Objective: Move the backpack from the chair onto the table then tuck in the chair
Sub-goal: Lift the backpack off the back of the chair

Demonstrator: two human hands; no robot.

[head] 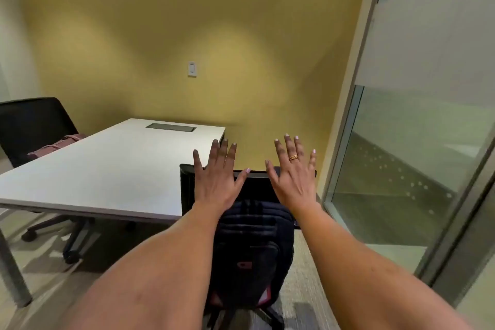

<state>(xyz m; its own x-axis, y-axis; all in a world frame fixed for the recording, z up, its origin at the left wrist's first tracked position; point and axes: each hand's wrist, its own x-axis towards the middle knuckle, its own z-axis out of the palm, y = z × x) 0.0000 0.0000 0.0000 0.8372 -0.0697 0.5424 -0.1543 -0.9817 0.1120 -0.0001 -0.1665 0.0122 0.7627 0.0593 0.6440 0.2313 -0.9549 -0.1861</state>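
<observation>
A dark navy backpack (251,246) lies on the seat of a black office chair (257,185), which stands at the right end of the white table (107,169). My left hand (217,177) hovers above the chair's backrest on the left, palm down with fingers spread. My right hand (293,174), wearing a gold ring, hovers on the right in the same way. Both hands are raised above the backpack and hold nothing. The chair's base shows below the pack.
A second black chair (34,126) with a pink bag (56,146) stands at the table's far left side. A yellow wall lies behind, a glass partition (417,169) close on the right. Table legs stand at the lower left.
</observation>
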